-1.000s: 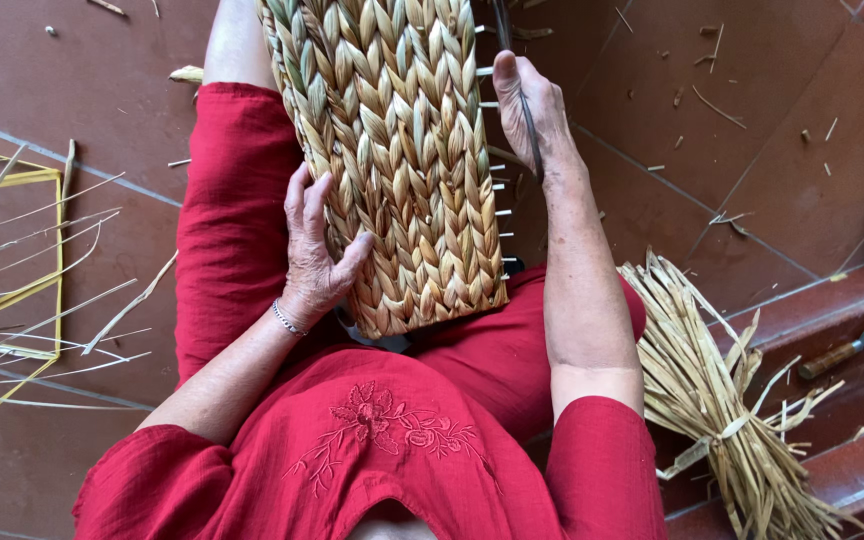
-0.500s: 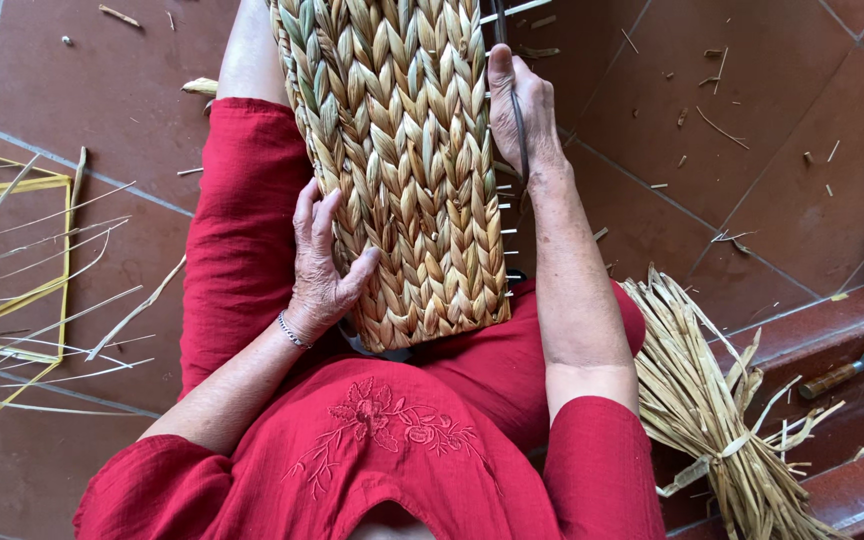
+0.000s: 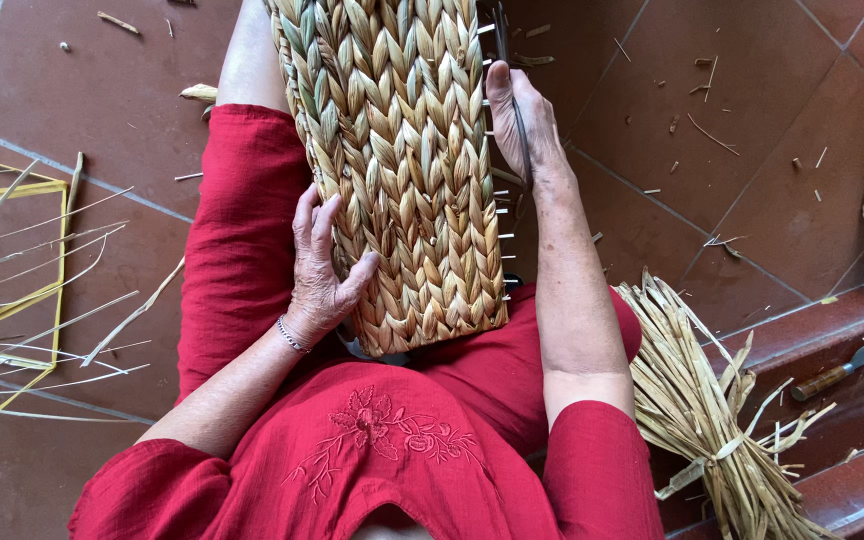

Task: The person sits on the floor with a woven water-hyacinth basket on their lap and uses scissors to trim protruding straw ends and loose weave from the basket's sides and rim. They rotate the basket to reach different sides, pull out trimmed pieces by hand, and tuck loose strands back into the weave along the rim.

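1. While the woven panel (image 3: 392,170) lies lengthwise along my lap in the upper middle of the frame, my right hand (image 3: 520,125) sits a little lower on its right edge than it did a second ago, sliding toward me along the row of thin wire ends that stick out there.
2. That small slide tells me I am working down this edge bit by bit; most of the braided face looks finished and tight, so the open work seems to be on the right side.
3. My right hand now presses flat against that edge, thumb up and fingers curled behind; a thin dark strand or tool runs along the back of it, but I cannot tell whether my fingers pinch it.
4. My left hand (image 3: 324,270) has hardly moved: it rests open on the lower left part of the panel, palm on the braids, thumb spread to the right, steadying and not gripping.
5. My left forearm comes up from the lower left, bracelet at the wrist; my right forearm runs straight up the right side of my lap.
6. At lower right lies a bundle of dry rush (image 3: 712,400), a knife (image 3: 852,362) on the step beyond it, and a yellow wire frame (image 3: 12,290) at the left.
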`<state>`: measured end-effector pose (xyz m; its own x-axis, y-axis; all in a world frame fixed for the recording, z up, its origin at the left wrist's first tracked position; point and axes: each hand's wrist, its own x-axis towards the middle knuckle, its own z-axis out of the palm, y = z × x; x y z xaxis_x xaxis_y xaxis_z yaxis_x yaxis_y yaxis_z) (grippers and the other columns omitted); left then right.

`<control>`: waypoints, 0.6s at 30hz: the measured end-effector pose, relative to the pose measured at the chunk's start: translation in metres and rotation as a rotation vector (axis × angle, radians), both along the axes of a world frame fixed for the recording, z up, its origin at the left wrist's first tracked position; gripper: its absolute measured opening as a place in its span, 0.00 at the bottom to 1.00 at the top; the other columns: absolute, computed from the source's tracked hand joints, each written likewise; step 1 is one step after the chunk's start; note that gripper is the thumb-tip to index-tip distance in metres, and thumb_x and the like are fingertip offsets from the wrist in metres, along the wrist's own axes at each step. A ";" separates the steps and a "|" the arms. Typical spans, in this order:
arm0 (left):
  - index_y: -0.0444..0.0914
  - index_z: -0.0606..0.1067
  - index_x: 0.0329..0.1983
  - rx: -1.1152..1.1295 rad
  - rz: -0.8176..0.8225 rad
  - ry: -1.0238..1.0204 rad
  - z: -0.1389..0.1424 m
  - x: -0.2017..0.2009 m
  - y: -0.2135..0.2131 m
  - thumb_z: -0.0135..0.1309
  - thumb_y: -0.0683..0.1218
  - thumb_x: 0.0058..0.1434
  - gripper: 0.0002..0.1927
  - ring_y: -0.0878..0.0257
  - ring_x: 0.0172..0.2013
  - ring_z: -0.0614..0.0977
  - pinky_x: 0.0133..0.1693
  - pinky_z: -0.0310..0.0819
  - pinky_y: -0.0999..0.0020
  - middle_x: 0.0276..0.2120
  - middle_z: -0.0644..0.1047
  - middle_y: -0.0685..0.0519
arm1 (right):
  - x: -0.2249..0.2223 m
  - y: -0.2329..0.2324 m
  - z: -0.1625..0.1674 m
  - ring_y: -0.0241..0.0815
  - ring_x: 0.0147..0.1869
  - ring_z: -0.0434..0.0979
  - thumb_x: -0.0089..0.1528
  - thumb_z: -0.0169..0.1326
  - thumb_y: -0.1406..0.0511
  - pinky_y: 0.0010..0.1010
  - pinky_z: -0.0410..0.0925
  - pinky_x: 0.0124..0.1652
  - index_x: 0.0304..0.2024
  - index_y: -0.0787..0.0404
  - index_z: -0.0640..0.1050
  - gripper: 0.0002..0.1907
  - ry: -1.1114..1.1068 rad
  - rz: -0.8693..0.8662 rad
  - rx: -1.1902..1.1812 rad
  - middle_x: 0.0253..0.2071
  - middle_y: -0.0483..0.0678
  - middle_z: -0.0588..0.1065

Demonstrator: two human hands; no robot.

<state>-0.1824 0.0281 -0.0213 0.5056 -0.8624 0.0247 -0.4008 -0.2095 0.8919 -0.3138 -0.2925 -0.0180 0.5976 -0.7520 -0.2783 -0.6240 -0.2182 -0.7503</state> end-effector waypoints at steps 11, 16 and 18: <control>0.38 0.57 0.75 -0.008 -0.010 0.010 0.003 0.002 -0.002 0.66 0.44 0.58 0.45 0.41 0.75 0.57 0.74 0.54 0.51 0.75 0.51 0.36 | 0.023 -0.020 -0.006 0.45 0.45 0.80 0.60 0.23 0.28 0.43 0.72 0.47 0.43 0.63 0.76 0.51 0.117 -0.009 -0.013 0.35 0.56 0.78; 0.38 0.56 0.75 -0.005 -0.005 0.002 0.003 0.003 -0.003 0.66 0.44 0.57 0.45 0.41 0.75 0.57 0.73 0.54 0.51 0.75 0.51 0.36 | 0.028 -0.021 -0.005 0.44 0.48 0.81 0.61 0.24 0.28 0.42 0.71 0.49 0.49 0.62 0.78 0.52 0.030 -0.030 -0.043 0.37 0.53 0.80; 0.39 0.57 0.75 -0.006 -0.003 0.007 0.003 0.003 -0.003 0.66 0.44 0.57 0.45 0.41 0.75 0.57 0.73 0.54 0.51 0.75 0.51 0.37 | 0.029 -0.021 -0.003 0.44 0.49 0.81 0.61 0.24 0.28 0.42 0.71 0.50 0.51 0.61 0.78 0.52 0.029 -0.028 -0.032 0.38 0.53 0.81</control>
